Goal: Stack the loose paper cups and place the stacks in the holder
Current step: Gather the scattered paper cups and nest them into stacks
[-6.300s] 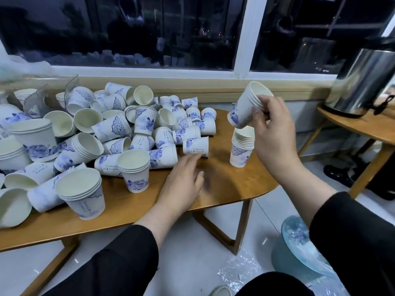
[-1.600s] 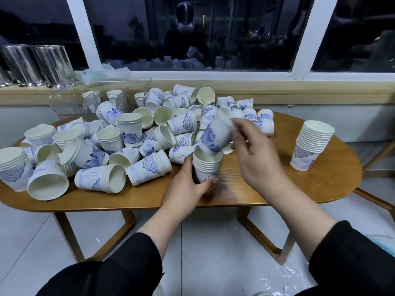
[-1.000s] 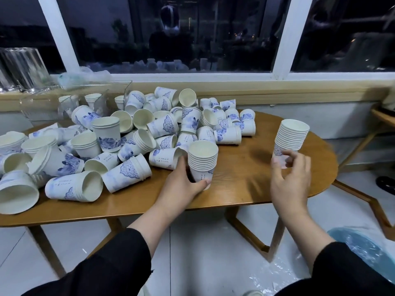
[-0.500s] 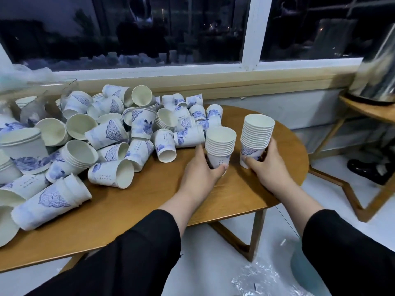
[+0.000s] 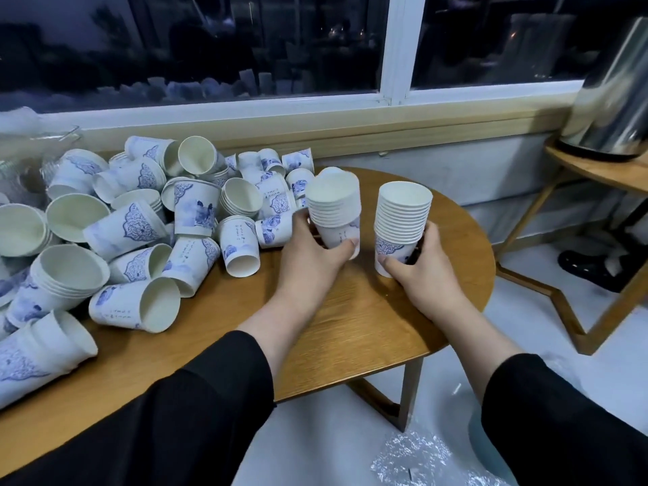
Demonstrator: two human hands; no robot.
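Two stacks of white paper cups with blue prints stand out at the right end of the wooden table (image 5: 354, 320). My left hand (image 5: 312, 256) grips the left stack (image 5: 335, 208) at its base; that stack is lifted and tilted, its image blurred. My right hand (image 5: 426, 275) wraps the base of the taller right stack (image 5: 401, 222), which stands upright on the table. A heap of loose cups and short stacks (image 5: 140, 219) covers the table's left half. A clear holder (image 5: 21, 170) is partly visible at the far left behind the heap.
A window sill (image 5: 315, 131) runs behind the table. A metal urn (image 5: 613, 100) sits on a side table (image 5: 603, 170) at the right. Crumpled plastic wrap (image 5: 417, 457) lies on the white floor below. A dark shoe (image 5: 589, 268) rests under the side table.
My left hand has raised and tilted its stack off the table beside the right stack. My right hand keeps its hold on the taller stack. The view has shifted slightly left.
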